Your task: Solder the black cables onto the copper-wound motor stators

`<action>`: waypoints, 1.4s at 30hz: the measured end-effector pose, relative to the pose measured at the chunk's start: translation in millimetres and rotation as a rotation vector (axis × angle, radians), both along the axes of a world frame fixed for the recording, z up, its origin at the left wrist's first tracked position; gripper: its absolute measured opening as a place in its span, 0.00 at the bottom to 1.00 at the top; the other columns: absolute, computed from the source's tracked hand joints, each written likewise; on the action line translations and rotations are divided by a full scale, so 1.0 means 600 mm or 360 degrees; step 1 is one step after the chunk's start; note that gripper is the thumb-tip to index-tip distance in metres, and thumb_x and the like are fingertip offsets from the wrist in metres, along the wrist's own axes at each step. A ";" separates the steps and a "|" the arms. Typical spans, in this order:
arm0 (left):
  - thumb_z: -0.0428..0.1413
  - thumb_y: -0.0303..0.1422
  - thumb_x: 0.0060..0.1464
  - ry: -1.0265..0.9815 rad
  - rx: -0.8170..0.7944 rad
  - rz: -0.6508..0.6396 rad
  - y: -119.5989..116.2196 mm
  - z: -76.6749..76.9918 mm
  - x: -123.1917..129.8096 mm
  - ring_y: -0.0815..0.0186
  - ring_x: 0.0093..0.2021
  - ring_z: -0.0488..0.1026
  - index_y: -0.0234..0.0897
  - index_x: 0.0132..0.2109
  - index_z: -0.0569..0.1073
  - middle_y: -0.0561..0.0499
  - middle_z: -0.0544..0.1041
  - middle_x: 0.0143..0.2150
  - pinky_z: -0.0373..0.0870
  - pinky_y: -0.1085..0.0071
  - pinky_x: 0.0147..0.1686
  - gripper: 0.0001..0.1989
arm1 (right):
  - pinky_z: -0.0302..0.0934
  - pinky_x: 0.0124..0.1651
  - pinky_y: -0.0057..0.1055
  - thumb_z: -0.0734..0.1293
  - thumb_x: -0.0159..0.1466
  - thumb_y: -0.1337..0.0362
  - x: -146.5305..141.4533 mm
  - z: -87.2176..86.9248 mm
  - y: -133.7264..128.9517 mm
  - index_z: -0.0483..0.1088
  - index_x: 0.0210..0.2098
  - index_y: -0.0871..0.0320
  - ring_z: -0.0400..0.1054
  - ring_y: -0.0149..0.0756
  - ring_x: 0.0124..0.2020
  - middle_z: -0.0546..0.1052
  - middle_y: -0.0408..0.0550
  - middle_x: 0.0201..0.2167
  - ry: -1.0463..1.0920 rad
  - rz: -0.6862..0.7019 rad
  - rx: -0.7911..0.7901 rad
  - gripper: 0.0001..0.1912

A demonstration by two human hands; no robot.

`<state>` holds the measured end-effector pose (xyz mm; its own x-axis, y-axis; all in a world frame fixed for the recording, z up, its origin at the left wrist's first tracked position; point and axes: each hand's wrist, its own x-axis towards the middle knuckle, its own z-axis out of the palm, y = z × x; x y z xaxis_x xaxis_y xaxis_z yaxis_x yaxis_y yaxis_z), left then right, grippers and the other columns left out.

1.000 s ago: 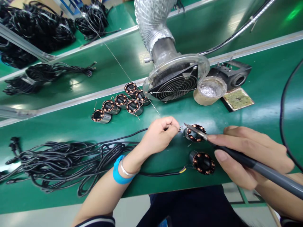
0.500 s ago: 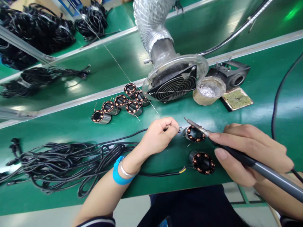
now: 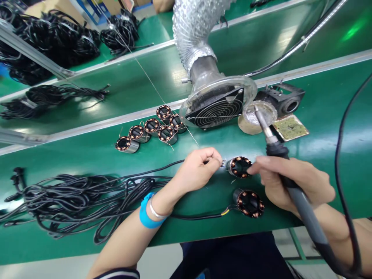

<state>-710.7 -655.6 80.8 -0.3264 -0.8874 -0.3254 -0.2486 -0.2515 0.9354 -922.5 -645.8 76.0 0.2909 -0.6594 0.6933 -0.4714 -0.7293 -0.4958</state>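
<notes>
Black cable [image 3: 172,164] is pinched in the left hand [image 3: 200,169]; the right hand [image 3: 293,180] curls round one soldering iron [image 3: 302,211]; eight copper-wound stators [image 3: 131,146] stand near.

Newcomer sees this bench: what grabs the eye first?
Probably the silver foil duct, top centre, curving down to a black fan grille. Next, the soldering iron in the right grip, tip at the pale cup right of that grille. Then the black cable tangle, sprawled on the left of the bench.

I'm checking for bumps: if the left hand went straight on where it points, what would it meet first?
Beyond the wire ends it pinches, the left hand would likely meet the farther copper-wound ring near the right hand; depth is unclear.
</notes>
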 end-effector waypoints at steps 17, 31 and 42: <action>0.50 0.33 0.56 -0.0020 -0.0021 0.0038 0.000 -0.004 0.000 0.74 0.25 0.58 0.35 0.29 0.68 0.59 0.63 0.23 0.55 0.75 0.27 0.09 | 0.62 0.22 0.30 0.65 0.58 0.75 -0.005 0.035 0.005 0.77 0.47 0.60 0.67 0.33 0.22 0.73 0.46 0.25 -0.0043 0.0234 0.0069 0.18; 0.50 0.31 0.55 -0.0012 -0.0043 0.0040 -0.003 -0.004 0.001 0.74 0.25 0.57 0.36 0.29 0.67 0.59 0.63 0.24 0.56 0.75 0.28 0.08 | 0.63 0.23 0.31 0.65 0.57 0.75 -0.007 0.036 0.010 0.76 0.43 0.63 0.68 0.33 0.24 0.72 0.47 0.25 -0.0024 0.0259 0.0062 0.15; 0.50 0.31 0.55 -0.0006 -0.0036 0.0039 -0.001 -0.004 0.001 0.74 0.25 0.57 0.35 0.29 0.67 0.59 0.63 0.24 0.55 0.75 0.28 0.08 | 0.62 0.24 0.32 0.65 0.57 0.75 -0.013 0.034 0.013 0.76 0.43 0.64 0.67 0.34 0.24 0.71 0.47 0.24 -0.0044 0.0241 0.0075 0.15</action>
<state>-710.1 -656.2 78.6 -0.3033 -0.9023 -0.3064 -0.2465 -0.2363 0.9399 -930.6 -638.2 96.4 0.3708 -0.6415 0.6715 -0.3438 -0.7665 -0.5424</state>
